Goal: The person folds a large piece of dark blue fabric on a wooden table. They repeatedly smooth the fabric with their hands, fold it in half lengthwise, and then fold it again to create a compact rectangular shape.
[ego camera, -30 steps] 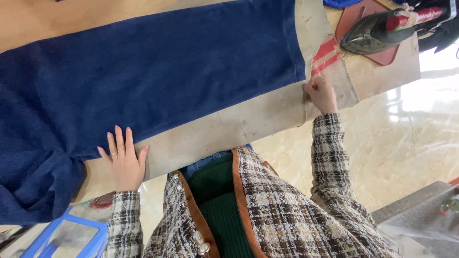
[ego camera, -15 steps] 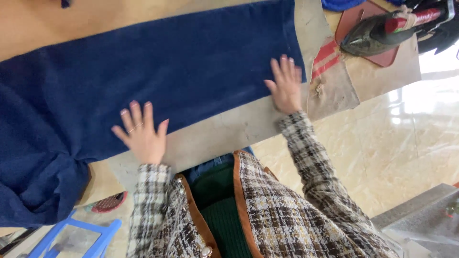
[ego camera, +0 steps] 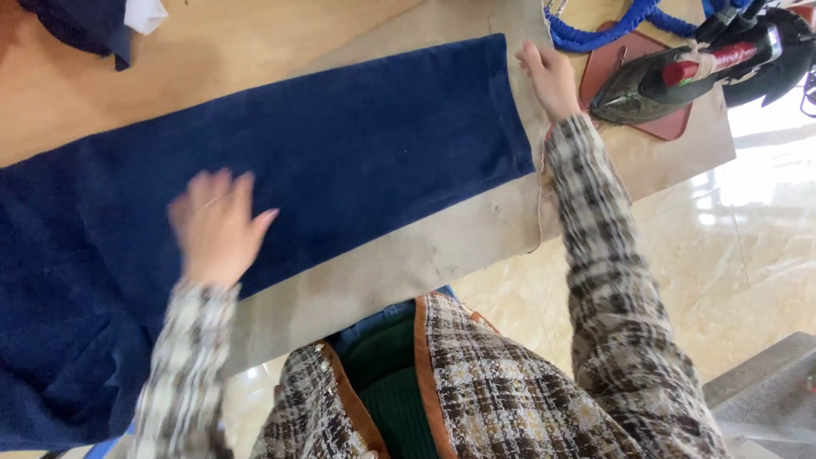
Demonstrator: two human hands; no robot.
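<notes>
Trousers [ego camera: 280,195] of dark blue corduroy lie spread across the desk [ego camera: 76,93], one leg stretched out flat toward the right with its hem reaching the pale padded cover [ego camera: 442,246] that tops this part of the desk. As far as the view shows, the leg is already laid out straight and looks smooth along most of its length; the waist end at the lower left is still bunched and folded, so the flattening seems only partly done, and no pressing appears to have begun. The iron [ego camera: 680,76] rests untouched on its reddish mat [ego camera: 654,123] at the far right corner, well apart from the cloth, with a coiled blue cord [ego camera: 595,34] behind it.

The left hand [ego camera: 217,225] lies on the middle of the leg, blurred, its fingers open and spread flat on the cloth, gripping nothing. The right hand [ego camera: 551,78] sits just beside the hem's far corner, on the padded cover, its fingers loosely extended; whether they pinch the hem edge I cannot tell.
</notes>
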